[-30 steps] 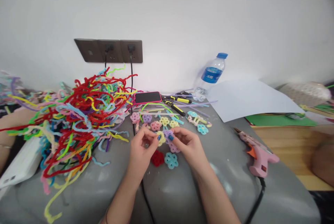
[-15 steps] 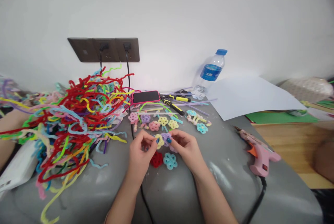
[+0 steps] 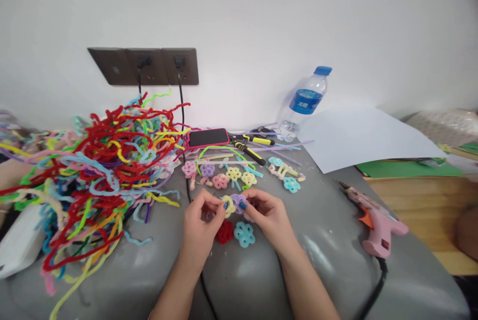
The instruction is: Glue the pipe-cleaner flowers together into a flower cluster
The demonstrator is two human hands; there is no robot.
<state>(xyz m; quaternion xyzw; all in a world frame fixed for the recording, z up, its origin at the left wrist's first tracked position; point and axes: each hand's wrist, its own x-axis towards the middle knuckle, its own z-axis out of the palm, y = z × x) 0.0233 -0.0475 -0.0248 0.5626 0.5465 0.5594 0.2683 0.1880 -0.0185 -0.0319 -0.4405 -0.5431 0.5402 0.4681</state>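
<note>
My left hand (image 3: pixel 203 223) pinches a yellow pipe-cleaner flower (image 3: pixel 228 205) between thumb and fingers. A purple pipe-cleaner flower (image 3: pixel 237 201) touches it, pinched by my right hand (image 3: pixel 266 213). Just below the hands lie a red flower (image 3: pixel 224 233) and a light blue flower (image 3: pixel 244 234) on the grey table. Something pinkish shows partly behind each hand. Beyond my fingers sit several finished flowers, among them a pink one (image 3: pixel 220 181) and a yellow one (image 3: pixel 233 174).
A tangled heap of pipe cleaners (image 3: pixel 112 160) covers the left side. At the back are a phone (image 3: pixel 208 138), pliers (image 3: pixel 250 153) and a water bottle (image 3: pixel 305 101). White paper (image 3: pixel 373 138) and a pink glue gun (image 3: pixel 381 225) with a cord lie right. A black cable crosses the table.
Both hands keep their pinch on the two flowers, almost unmoved. The view has shifted slightly; the forearm at the left edge shows less.
</note>
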